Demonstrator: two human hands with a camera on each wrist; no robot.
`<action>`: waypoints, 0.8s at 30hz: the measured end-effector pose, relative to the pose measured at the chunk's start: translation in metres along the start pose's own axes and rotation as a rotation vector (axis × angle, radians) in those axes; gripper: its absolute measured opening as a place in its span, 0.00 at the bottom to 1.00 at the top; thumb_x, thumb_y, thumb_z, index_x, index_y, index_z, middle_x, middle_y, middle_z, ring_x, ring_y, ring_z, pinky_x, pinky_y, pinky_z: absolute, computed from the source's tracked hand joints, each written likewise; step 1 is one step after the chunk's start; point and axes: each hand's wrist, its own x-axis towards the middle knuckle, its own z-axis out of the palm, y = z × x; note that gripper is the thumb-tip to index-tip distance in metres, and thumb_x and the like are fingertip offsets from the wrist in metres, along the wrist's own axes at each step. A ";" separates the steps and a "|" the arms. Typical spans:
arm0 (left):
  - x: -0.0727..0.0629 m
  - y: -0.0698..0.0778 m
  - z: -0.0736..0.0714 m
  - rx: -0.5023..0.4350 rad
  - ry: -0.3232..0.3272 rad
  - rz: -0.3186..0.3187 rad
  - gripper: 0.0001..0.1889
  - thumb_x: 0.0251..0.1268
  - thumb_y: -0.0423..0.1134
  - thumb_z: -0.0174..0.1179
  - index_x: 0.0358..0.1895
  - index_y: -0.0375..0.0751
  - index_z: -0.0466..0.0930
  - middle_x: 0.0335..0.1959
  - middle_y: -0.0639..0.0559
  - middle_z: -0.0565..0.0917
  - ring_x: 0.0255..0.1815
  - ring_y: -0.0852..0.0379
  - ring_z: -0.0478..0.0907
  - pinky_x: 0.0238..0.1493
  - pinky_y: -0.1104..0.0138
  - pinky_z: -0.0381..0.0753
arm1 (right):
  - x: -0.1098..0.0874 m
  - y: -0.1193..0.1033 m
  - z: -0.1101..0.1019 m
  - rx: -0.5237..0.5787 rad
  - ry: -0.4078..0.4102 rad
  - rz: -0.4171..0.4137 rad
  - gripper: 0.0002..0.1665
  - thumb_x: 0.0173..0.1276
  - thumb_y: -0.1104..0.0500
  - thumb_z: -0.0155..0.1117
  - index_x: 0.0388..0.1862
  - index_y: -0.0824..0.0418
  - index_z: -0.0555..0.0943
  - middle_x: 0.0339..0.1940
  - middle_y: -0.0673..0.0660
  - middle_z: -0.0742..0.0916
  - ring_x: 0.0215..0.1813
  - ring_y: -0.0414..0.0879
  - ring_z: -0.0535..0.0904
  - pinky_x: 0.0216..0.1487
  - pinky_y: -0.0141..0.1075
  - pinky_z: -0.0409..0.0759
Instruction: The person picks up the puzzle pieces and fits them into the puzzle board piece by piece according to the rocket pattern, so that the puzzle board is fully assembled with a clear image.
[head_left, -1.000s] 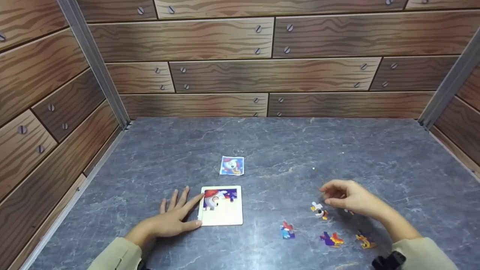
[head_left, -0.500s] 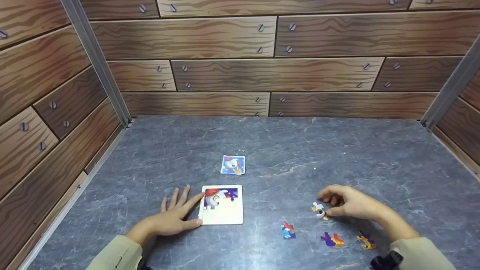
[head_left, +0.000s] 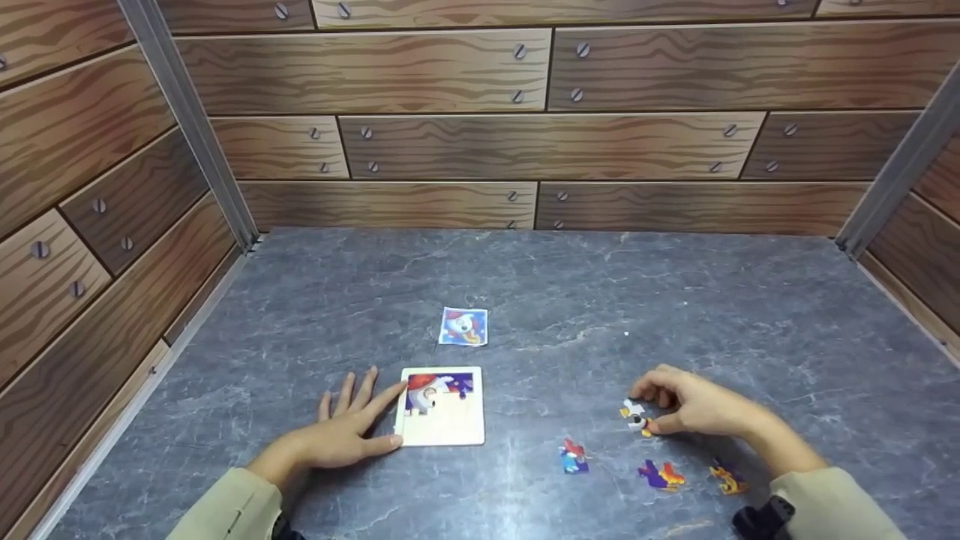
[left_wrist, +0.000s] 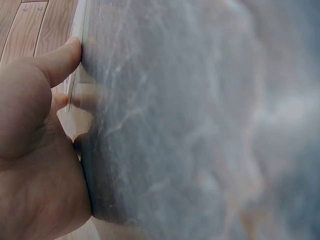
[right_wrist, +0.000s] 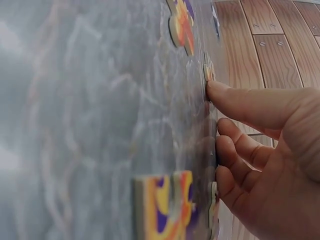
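The left hand (head_left: 341, 431) lies spread on the table, its index fingertip and thumb touching the left edge of a white-framed puzzle tray (head_left: 454, 429). Joined puzzle pieces (head_left: 442, 385) fill the tray's upper part; the lower part shows bare backing. Farther right, the right hand (head_left: 697, 405) has its thumb at the lower edge of a white, black and orange puzzle piece (head_left: 634, 414) and its curled index finger at the top side, pinching it at the table surface. In the right wrist view the thumb (right_wrist: 235, 100) meets the piece's edge. Another piece (right_wrist: 214, 207) is partly hidden beneath the curled fingers.
Loose pieces lie near the right hand: a red and blue piece (head_left: 574, 457), a purple and orange piece (head_left: 661, 475) and a yellow and purple piece (head_left: 726, 478). Behind the tray lies a small picture card (head_left: 463, 327). Wood-patterned walls (head_left: 450, 146) enclose the grey table.
The right hand has lowered onto the white and black puzzle piece, its thumb coming to the edge and its index finger closing in. The left hand stays at the tray.
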 end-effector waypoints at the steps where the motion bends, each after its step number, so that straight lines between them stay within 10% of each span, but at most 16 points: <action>1: 0.000 0.000 0.000 0.001 0.001 -0.001 0.40 0.62 0.64 0.50 0.74 0.61 0.44 0.74 0.41 0.28 0.69 0.39 0.16 0.58 0.39 0.16 | 0.000 0.000 0.000 -0.006 0.006 -0.012 0.23 0.53 0.55 0.72 0.47 0.59 0.77 0.40 0.54 0.76 0.40 0.47 0.70 0.40 0.34 0.70; 24: -0.001 -0.001 0.000 -0.003 0.007 0.011 0.40 0.62 0.63 0.51 0.74 0.60 0.44 0.74 0.40 0.29 0.69 0.39 0.17 0.58 0.39 0.17 | 0.002 -0.001 0.003 -0.068 0.021 -0.029 0.20 0.52 0.50 0.73 0.38 0.57 0.76 0.35 0.53 0.75 0.37 0.44 0.69 0.38 0.34 0.70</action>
